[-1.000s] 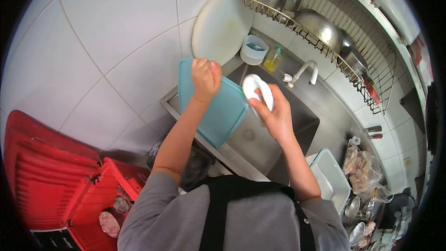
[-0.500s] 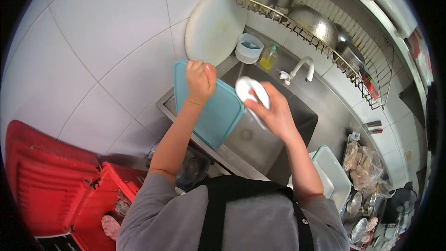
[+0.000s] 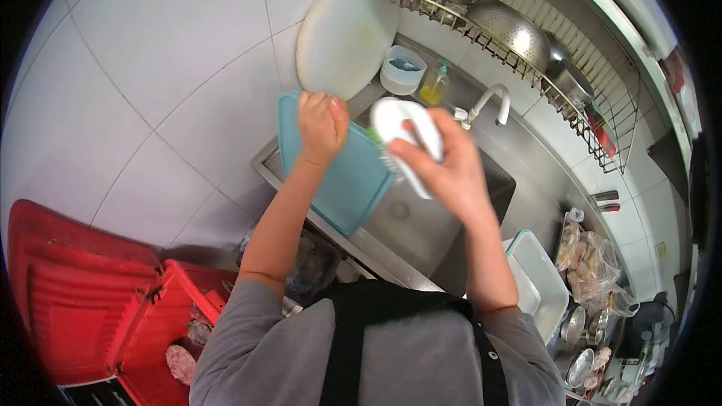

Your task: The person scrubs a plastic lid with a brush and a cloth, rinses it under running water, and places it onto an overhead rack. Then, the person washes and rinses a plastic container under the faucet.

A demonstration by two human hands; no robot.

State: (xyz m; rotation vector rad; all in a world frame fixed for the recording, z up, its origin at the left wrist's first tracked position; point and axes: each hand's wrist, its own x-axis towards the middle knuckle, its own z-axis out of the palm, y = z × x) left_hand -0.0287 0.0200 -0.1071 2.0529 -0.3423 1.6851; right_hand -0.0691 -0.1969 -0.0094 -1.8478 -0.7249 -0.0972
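My left hand (image 3: 323, 128) is closed on the upper edge of a teal lid (image 3: 342, 184), which is tilted over the left side of the steel sink (image 3: 429, 233). In my right hand (image 3: 451, 162) is a white scrubbing brush (image 3: 398, 124) with a looped handle and green and white bristles. The bristles face the lid's right edge; whether they touch it I cannot tell. Behind the sink are a white faucet (image 3: 492, 101), a soap bottle (image 3: 435, 84) and a white tub (image 3: 401, 71).
A round white board (image 3: 346, 37) leans on the wall. Above hangs a wire rack (image 3: 519, 68) with pots and a colander. A white container (image 3: 545, 278) stands right of the sink, near bagged food (image 3: 590, 267). An open red cooler (image 3: 143, 338) is at lower left.
The brush and my right hand have shifted up and a little left, and the brush has turned so its bristles show. My left hand keeps its hold on the lid. The view has shifted slightly.
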